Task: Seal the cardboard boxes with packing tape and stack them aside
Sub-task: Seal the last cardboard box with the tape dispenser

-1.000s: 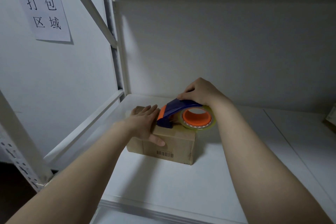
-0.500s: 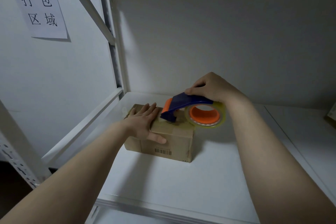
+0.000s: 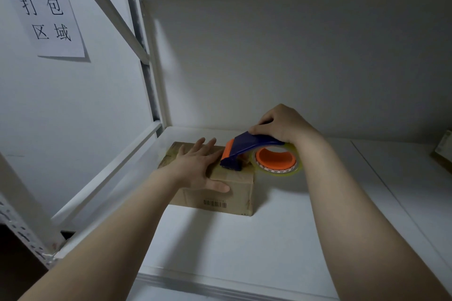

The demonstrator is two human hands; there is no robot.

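Note:
A small cardboard box [image 3: 234, 193] with a barcode on its near side sits on the white shelf [image 3: 220, 239], towards the back left. My left hand [image 3: 198, 166] lies flat on the box's top, fingers straight, thumb over the near edge. My right hand [image 3: 283, 124] grips a blue and orange tape dispenser [image 3: 247, 151] that carries a roll of clear tape [image 3: 276, 161]. The dispenser's front end rests on the right part of the box top, and the roll hangs past the box's right edge.
A white back wall closes the shelf behind the box. A metal upright and diagonal brace [image 3: 146, 61] stand at the left, with a paper sign [image 3: 44, 7] on the left wall. Part of another cardboard box [image 3: 444, 154] shows at the far right edge.
The tape dispenser has slid to the right across the box top, so its roll now overhangs the right edge. My left hand has stayed pressed flat on the box.

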